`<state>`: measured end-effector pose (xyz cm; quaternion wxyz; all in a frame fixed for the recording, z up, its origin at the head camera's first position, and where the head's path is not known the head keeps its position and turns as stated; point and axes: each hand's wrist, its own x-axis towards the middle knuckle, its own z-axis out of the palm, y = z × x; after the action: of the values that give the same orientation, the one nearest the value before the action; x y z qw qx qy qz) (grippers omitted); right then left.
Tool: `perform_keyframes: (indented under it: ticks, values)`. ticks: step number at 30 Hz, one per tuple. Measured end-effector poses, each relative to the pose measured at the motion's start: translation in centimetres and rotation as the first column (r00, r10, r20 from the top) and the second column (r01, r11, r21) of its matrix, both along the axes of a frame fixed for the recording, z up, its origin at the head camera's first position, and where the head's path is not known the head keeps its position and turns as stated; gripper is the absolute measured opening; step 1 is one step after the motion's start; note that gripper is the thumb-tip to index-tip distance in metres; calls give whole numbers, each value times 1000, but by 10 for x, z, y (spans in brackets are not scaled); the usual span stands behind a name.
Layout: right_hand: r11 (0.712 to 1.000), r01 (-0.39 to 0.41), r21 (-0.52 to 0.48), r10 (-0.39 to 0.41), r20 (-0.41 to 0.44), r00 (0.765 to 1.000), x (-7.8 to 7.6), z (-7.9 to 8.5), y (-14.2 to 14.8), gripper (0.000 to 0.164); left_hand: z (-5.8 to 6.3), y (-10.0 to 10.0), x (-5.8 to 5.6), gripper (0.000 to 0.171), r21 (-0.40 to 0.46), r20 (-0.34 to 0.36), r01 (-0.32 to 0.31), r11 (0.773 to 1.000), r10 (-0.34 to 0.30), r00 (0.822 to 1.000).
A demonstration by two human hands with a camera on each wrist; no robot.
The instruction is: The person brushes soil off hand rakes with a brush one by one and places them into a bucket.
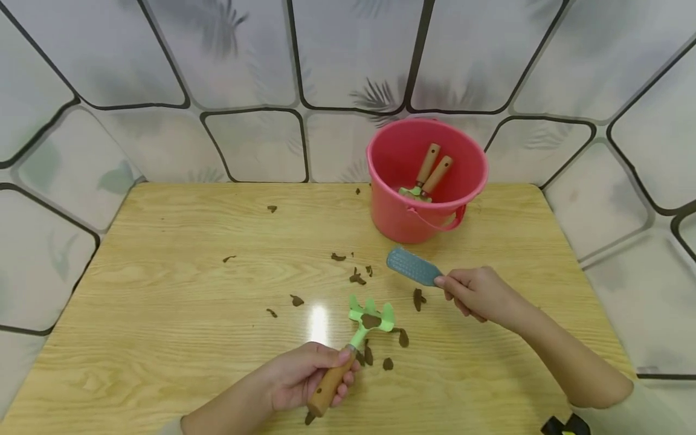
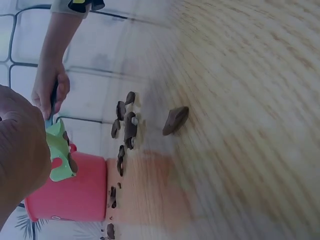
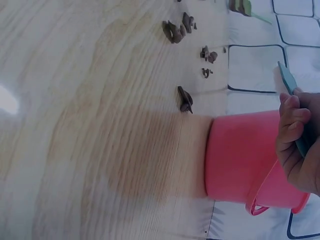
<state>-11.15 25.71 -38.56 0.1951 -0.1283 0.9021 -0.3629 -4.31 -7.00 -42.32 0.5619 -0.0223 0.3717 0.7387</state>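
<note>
My left hand (image 1: pixel 296 373) grips the wooden handle of a small garden rake (image 1: pixel 357 336) with a light green head. A brown scrap (image 1: pixel 371 321) lies on its tines, which are held up over the table. My right hand (image 1: pixel 484 294) pinches one end of a flat blue-grey paddle-shaped tool (image 1: pixel 413 266) with a textured face; the rest of its handle is hidden in the fingers in the head view. The tool tilts toward the left, in front of the bucket. Several brown scraps (image 1: pixel 357 277) lie scattered beneath and between both hands.
A pink bucket (image 1: pixel 405 222) stands at the table's back edge, its handle hanging down in front. Two wooden-handled tools (image 1: pixel 437 175) with green heads lean inside it. More scraps (image 1: pixel 296 300) dot the left part of the wooden table (image 1: pixel 179 260). A patterned panel wall (image 1: pixel 250 145) surrounds it.
</note>
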Motion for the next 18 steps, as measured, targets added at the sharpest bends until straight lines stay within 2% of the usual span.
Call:
perform_keyframes:
  ticks: [5,10,14,18]
  values:
    - [1000,-5,14,4,21,1000,11,1,6,38,2,-1,-2,21,-21,-24,2,1000,-2,1000]
    - [1000,-30,0,29,67,997,23,4,8,38,2,-1,-2,19,-51,-72,-32,998,28,997]
    - [989,-76,-126,92,127,988,33,6,9,36,2,0,-2,18,-47,-113,-54,997,49,992]
    - [946,-111,-305,183,219,958,38,3,8,38,1,1,-3,15,-45,-158,-68,997,60,986]
